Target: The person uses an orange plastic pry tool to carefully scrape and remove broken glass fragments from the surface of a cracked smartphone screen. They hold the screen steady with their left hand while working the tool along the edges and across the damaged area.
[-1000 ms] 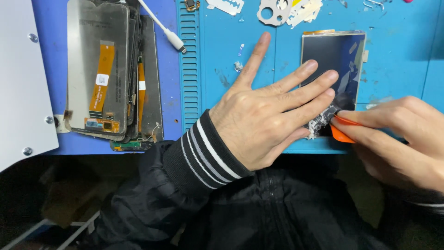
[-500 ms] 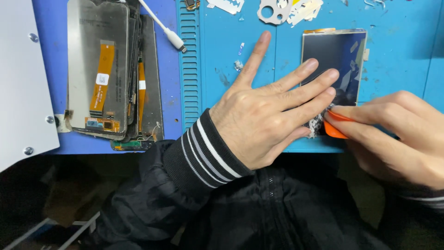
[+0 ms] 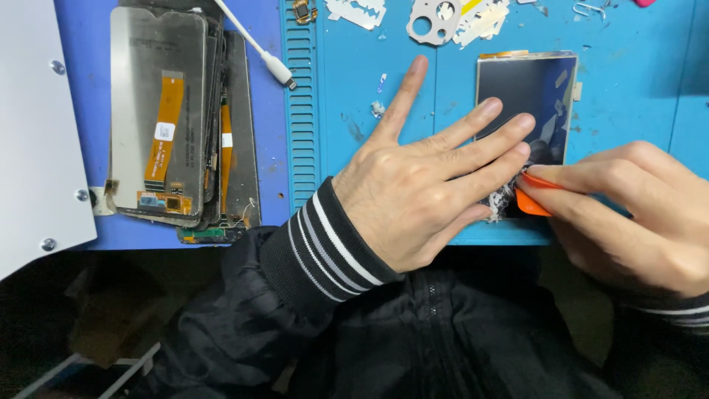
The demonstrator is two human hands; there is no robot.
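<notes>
1. Orange pry pick (image 3: 533,201) was pinched in the right hand (image 3: 628,214), at the dark panel's (image 3: 524,96) lower edge
2. Left hand (image 3: 421,185) lay spread flat, pinning that panel
3. Scraping adhesive seemed underway; next needs shallow, steady strokes

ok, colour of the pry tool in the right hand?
Orange; the pry tool shows best in the head view.

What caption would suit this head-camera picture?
Left hand flat on a dark screen panel while right hand works an orange pry tool at its edge.
</notes>
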